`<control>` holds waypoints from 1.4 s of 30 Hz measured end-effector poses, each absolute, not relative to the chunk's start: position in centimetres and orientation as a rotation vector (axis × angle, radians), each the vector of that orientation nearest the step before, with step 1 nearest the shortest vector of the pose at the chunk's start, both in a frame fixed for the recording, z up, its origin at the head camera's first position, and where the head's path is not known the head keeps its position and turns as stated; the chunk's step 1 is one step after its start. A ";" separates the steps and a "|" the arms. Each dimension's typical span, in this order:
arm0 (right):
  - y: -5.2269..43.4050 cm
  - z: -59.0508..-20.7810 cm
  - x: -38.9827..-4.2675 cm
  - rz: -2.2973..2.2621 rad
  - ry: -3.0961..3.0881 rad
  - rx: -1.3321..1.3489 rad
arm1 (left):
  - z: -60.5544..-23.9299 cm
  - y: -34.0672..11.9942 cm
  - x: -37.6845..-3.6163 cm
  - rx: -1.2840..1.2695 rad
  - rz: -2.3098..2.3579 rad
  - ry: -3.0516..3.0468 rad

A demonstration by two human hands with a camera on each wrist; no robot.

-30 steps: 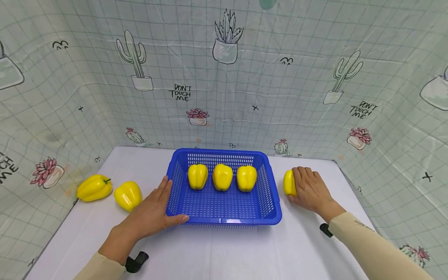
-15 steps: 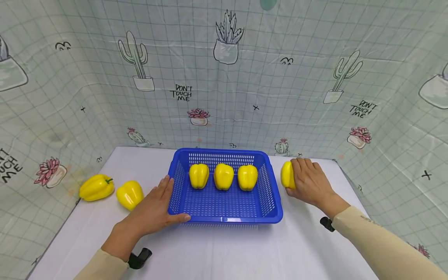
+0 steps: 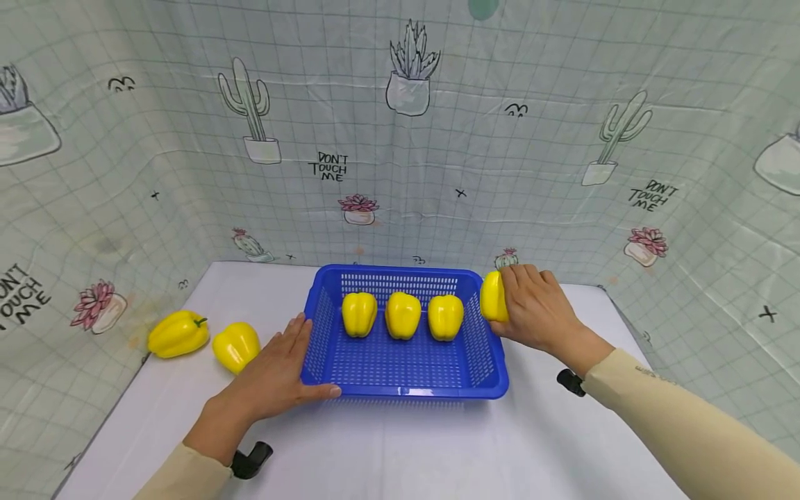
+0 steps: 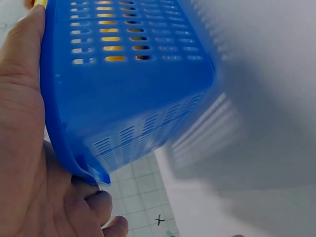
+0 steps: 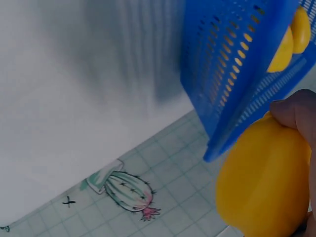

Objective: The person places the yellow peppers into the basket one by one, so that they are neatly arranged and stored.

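A blue perforated basket (image 3: 400,389) sits mid-table with three yellow peppers (image 3: 402,314) in a row at its back. My right hand (image 3: 531,312) grips a fourth yellow pepper (image 3: 492,297) raised above the basket's right rim; the right wrist view shows that pepper (image 5: 261,182) next to the basket wall (image 5: 227,74). My left hand (image 3: 275,375) lies flat with straight fingers against the basket's front left corner (image 4: 123,98), thumb along the front rim. Two more yellow peppers (image 3: 178,333) (image 3: 235,346) lie on the table to the left.
The white table (image 3: 387,444) is enclosed by a cactus-print cloth backdrop (image 3: 400,139) at the back and both sides. Black wrist mounts (image 3: 252,460) (image 3: 570,381) show near my sleeves.
My right hand has lifted its pepper off the table and carried it left and up to the basket's right rim. The left hand has stayed on the basket.
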State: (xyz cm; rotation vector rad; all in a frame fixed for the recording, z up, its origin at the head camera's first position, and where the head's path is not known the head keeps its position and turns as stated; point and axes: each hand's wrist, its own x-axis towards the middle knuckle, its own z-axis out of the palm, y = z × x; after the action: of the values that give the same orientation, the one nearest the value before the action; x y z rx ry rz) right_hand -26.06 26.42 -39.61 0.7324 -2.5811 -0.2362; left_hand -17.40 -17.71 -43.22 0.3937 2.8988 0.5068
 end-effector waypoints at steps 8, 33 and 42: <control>21.7 -38.2 -26.5 -0.229 -2.543 0.828 | -43.3 -17.6 -17.4 0.398 0.479 2.905; 7.3 -41.1 -25.4 -0.188 -2.921 1.235 | -43.5 -18.1 -17.7 0.408 0.507 2.895; 5.5 -42.2 -25.3 -0.288 -2.902 1.312 | -43.8 -18.2 -17.7 0.411 0.506 2.889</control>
State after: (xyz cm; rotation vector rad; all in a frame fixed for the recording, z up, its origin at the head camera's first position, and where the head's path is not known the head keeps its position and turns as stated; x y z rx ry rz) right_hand -25.32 5.46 -42.24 1.3123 -2.9016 -0.2880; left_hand -17.70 -18.19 -43.75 0.4114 2.8888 0.5061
